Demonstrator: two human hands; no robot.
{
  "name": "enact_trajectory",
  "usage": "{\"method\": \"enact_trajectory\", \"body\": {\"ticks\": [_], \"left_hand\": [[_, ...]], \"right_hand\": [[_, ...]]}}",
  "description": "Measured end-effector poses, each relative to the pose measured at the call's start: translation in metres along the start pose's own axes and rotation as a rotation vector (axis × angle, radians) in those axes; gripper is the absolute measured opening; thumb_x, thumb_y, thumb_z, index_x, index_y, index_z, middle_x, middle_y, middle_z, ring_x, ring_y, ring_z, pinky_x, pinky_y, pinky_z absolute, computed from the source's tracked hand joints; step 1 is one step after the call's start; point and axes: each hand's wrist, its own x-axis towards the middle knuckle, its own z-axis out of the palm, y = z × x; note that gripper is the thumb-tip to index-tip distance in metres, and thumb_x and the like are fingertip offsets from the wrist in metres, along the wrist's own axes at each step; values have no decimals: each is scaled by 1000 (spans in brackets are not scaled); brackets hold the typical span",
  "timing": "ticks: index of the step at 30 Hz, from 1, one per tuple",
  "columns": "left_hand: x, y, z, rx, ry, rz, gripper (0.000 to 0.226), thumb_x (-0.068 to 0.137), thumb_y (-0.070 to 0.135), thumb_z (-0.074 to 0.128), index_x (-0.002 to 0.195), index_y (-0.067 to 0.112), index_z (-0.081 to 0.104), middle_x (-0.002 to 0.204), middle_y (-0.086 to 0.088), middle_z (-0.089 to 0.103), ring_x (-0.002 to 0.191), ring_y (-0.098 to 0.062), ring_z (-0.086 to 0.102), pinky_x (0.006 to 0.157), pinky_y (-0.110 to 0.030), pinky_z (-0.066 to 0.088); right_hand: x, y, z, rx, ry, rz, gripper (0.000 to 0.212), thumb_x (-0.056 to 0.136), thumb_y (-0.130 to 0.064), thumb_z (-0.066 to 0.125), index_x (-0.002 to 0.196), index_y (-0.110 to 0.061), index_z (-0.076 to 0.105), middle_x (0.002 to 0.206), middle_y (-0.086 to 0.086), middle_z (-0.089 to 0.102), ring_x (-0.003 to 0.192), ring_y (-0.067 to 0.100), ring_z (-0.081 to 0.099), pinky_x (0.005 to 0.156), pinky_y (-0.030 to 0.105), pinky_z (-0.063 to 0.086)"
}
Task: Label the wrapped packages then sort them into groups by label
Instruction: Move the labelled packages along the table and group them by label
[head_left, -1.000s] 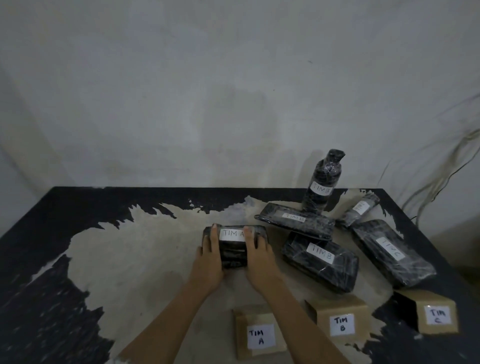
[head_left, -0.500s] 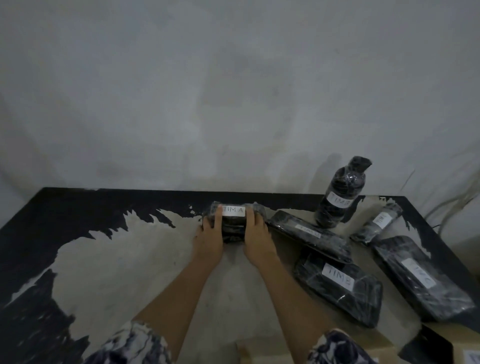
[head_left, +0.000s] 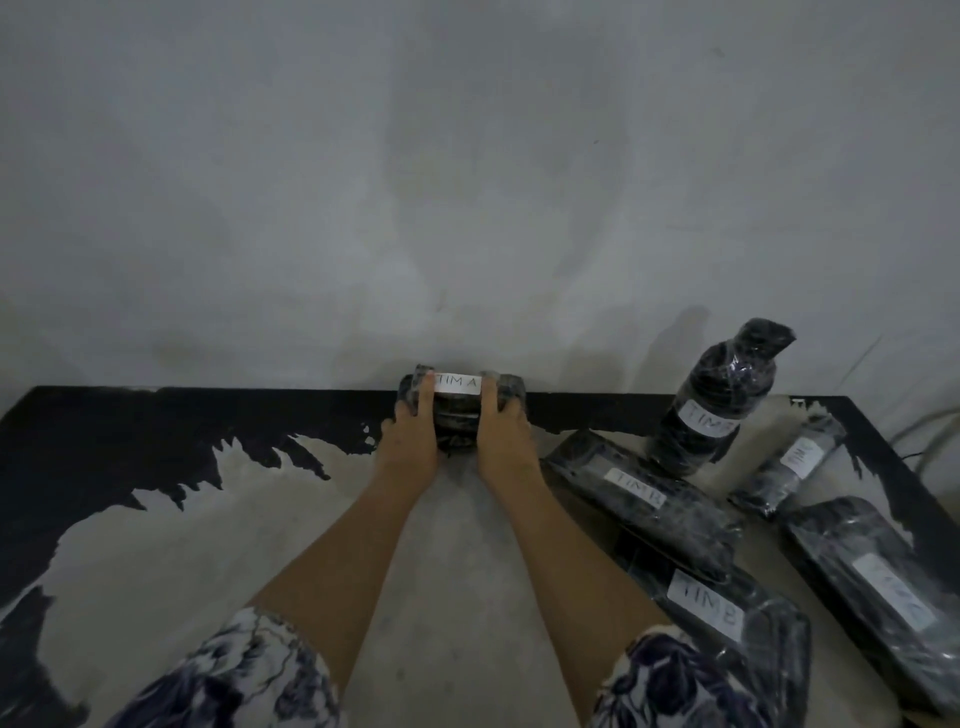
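Black-wrapped package (head_left: 457, 418) with a white "TIM A" label (head_left: 457, 385) sits at the far edge of the surface (head_left: 208, 530), up against the wall (head_left: 467, 182). Grip: left hand (head_left: 410, 441) on its left end, right hand (head_left: 504, 441) on its right end, fingers of both curled over the top either side of the label. Resting or slightly lifted: can't tell.

Off to the right:
- upright bottle-shaped package (head_left: 711, 400), label blurred
- flat package (head_left: 649, 504) marked "TIM B", lying diagonally and overlapping a second package (head_left: 727, 623), also "TIM B"
- slim package (head_left: 789, 470) beside the bottle shape
- long package (head_left: 878, 587) far right, label unreadable

Surface is dark with a large worn pale patch. Floral sleeves (head_left: 234, 680) sit at the bottom edge.
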Motion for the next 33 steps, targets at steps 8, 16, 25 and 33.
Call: {"method": "enact_trajectory", "body": {"ticks": [8,16,25,33], "left_hand": [[-30,17,1,90,116,-135,108,83,25,67,147,7,-18,156,-20,10,142,-38,20,112,-49,29],[-91,55,4,-26,74,-74,82,83,23,62,145,7,12,146,-16,19,133,-35,26,107,-43,29],[-107,82,-7,-33,-188,181,54,90,25,54,138,11,33,142,-12,33,132,-33,29,107,-40,30],[-81,142,-4,-230,-143,278,43,92,11,45,135,11,41,137,-10,41,128,-30,30,106,-38,33]], "right_hand": [[-24,0,-7,182,60,-50,78,95,-1,45,151,-16,-7,155,27,0,145,39,5,116,47,22],[-78,42,-26,229,310,-27,60,91,-3,50,144,-8,22,143,17,27,126,31,32,98,35,40],[-111,106,-64,454,540,404,42,86,4,51,127,4,41,126,25,43,112,39,46,91,41,42],[-76,163,-93,606,461,523,85,74,-9,77,140,8,26,143,23,37,131,36,40,105,39,37]]}}
